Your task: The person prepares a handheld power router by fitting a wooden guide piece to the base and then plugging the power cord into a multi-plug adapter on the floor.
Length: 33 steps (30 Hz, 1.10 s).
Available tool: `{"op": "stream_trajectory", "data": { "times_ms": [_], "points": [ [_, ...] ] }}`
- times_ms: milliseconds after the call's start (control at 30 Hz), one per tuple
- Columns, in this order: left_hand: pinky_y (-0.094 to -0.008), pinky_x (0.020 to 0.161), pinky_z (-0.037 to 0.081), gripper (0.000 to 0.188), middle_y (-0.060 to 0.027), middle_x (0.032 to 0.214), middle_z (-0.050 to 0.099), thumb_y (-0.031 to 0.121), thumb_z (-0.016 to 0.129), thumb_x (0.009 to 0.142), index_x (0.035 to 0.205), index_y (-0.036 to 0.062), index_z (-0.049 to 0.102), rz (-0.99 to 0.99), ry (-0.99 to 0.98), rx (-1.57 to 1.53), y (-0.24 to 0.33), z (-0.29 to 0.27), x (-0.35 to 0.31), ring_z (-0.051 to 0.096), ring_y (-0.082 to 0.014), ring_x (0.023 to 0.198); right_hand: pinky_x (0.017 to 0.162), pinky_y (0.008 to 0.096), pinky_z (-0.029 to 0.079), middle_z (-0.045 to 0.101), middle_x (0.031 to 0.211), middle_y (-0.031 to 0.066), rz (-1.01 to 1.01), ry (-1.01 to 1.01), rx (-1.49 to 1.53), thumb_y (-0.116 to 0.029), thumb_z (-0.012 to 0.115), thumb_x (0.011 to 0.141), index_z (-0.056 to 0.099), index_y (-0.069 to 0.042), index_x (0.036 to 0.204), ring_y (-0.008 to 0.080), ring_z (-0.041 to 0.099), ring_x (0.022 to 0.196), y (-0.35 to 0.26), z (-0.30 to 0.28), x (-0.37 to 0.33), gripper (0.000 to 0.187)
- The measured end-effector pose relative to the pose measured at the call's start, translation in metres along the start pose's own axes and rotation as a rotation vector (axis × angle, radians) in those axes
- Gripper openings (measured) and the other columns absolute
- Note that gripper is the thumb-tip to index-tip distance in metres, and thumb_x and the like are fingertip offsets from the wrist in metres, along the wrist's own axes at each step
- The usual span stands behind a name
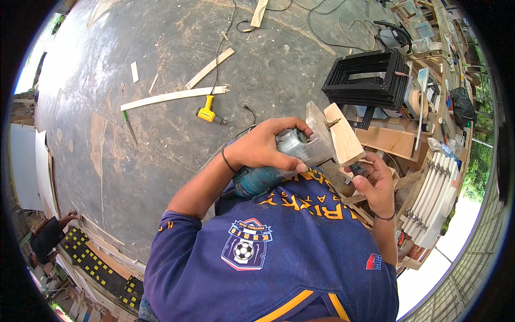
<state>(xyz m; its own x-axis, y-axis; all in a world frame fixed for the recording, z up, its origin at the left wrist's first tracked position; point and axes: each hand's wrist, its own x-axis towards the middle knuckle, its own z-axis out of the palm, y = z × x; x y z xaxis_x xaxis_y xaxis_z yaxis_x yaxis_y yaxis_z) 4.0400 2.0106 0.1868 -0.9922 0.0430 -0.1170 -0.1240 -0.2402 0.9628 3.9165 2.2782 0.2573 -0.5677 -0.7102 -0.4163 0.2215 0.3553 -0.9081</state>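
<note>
My left hand [263, 146] is wrapped round a teal and grey trim router [258, 181] held on its side in front of my chest. A clear plastic base [320, 137] sits at the router's front end. Against that base stands a pale wooden block [345, 138], with a small brownish metal piece showing at its edge. At the block's near end, my right hand [377, 187] pinches a small dark part [358, 168] between thumb and fingers. Its exact kind is hard to make out.
A yellow heat gun [210, 110] lies on the concrete floor near wood strips [174, 97] and cables. Stacked black frames [367, 80] stand at the right, beside a cluttered bench. Another person [48, 236] works at far left by a black-and-yellow panel [94, 256].
</note>
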Motion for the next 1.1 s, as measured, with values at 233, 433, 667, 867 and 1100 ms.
{"op": "stream_trajectory", "data": {
  "times_ms": [233, 433, 667, 867, 1100],
  "points": [
    [-0.0294, 0.087, 0.043, 0.061, -0.0087, 0.104, 0.061, 0.031, 0.081, 0.061, 0.111, 0.0032, 0.059, 0.012, -0.005, 0.010, -0.0014, -0.0005, 0.0001, 0.056, -0.0184, 0.098, 0.082, 0.0250, 0.047, 0.064, 0.106, 0.0133, 0.033, -0.019, -0.056, -0.017, 0.069, 0.085, 0.045, 0.004, 0.123, 0.0144, 0.060, 0.096, -0.0023, -0.0016, -0.0005, 0.050],
    [-0.0300, 0.089, 0.043, 0.062, -0.0095, 0.105, 0.061, 0.033, 0.081, 0.061, 0.111, 0.0034, 0.059, 0.027, 0.005, 0.026, -0.0027, -0.0003, -0.0002, 0.056, -0.0193, 0.100, 0.081, 0.0247, 0.047, 0.064, 0.106, 0.0137, 0.026, -0.018, -0.054, -0.016, 0.067, 0.086, 0.044, 0.005, 0.123, 0.0142, 0.060, 0.095, -0.0012, -0.0010, -0.0010, 0.048],
    [-0.0301, 0.089, 0.043, 0.062, -0.0101, 0.106, 0.061, 0.034, 0.081, 0.061, 0.111, 0.0035, 0.059, 0.045, -0.001, 0.048, -0.0055, -0.0017, 0.0009, 0.056, -0.0199, 0.101, 0.082, 0.0249, 0.047, 0.064, 0.107, 0.0136, 0.023, -0.022, -0.048, -0.014, 0.066, 0.086, 0.045, 0.005, 0.122, 0.0146, 0.060, 0.096, -0.0025, 0.0007, -0.0002, 0.046],
    [-0.0303, 0.089, 0.043, 0.062, -0.0101, 0.106, 0.062, 0.034, 0.081, 0.061, 0.110, 0.0035, 0.060, 0.022, 0.004, 0.030, -0.0027, -0.0020, 0.0002, 0.057, -0.0198, 0.100, 0.082, 0.0248, 0.047, 0.064, 0.106, 0.0128, 0.021, -0.015, -0.048, -0.014, 0.067, 0.086, 0.046, 0.005, 0.121, 0.0141, 0.060, 0.096, -0.0027, 0.0020, 0.0014, 0.046],
    [-0.0302, 0.089, 0.043, 0.062, -0.0101, 0.105, 0.062, 0.033, 0.081, 0.060, 0.110, 0.0035, 0.059, 0.033, -0.007, 0.027, -0.0050, -0.0033, 0.0007, 0.057, -0.0197, 0.100, 0.081, 0.0248, 0.046, 0.063, 0.105, 0.0097, 0.021, -0.014, -0.128, -0.015, 0.067, 0.085, 0.050, 0.004, 0.121, 0.0133, 0.059, 0.095, -0.0075, -0.0020, 0.0016, 0.044]
  ]
}}
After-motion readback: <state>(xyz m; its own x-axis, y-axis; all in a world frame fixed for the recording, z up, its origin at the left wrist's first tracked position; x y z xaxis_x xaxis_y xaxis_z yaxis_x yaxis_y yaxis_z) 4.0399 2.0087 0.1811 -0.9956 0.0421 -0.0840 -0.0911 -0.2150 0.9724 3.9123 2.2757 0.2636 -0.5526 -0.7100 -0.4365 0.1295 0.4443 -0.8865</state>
